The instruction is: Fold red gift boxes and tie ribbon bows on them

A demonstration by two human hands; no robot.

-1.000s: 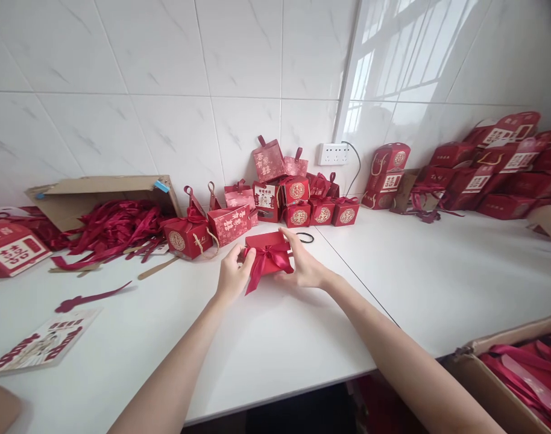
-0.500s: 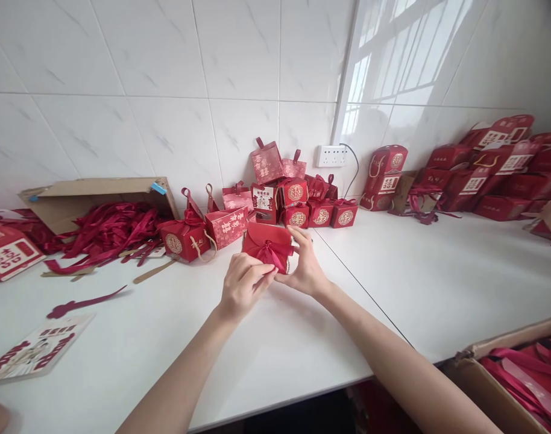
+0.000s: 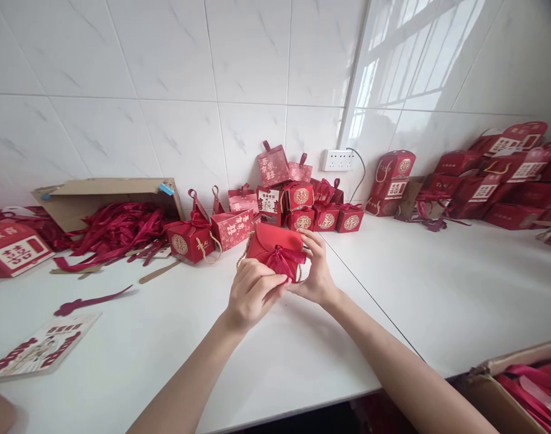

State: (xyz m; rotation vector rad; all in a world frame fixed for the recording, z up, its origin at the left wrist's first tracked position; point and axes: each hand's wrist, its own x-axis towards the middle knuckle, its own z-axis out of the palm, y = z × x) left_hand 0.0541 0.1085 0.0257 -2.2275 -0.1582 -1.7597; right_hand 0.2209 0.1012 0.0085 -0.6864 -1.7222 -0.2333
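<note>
A small red gift box (image 3: 269, 239) with a curved flap is held above the white table, a little tilted. A dark pink ribbon bow (image 3: 280, 258) is tied across its front, and twisted cord shows at its sides. My left hand (image 3: 255, 292) is closed, its thumb and fingers pinching a tail of the ribbon at the box's lower front. Around the box's right side curls my right hand (image 3: 319, 271), fingers at the top and thumb near the bottom edge. The underside of the box is hidden by my hands.
Finished red boxes (image 3: 298, 199) stand along the tiled wall behind. At left are a cardboard carton (image 3: 106, 187) spilling ribbons (image 3: 126, 226), a purple strip (image 3: 90, 300) and a printed card (image 3: 44, 346). More boxes (image 3: 474, 175) pile up at right; another carton (image 3: 497, 364) sits at lower right.
The whole view has shifted slightly, with the scene sitting a little further right. The box appears a bit larger and its flap shows more. Both hands keep their hold.
</note>
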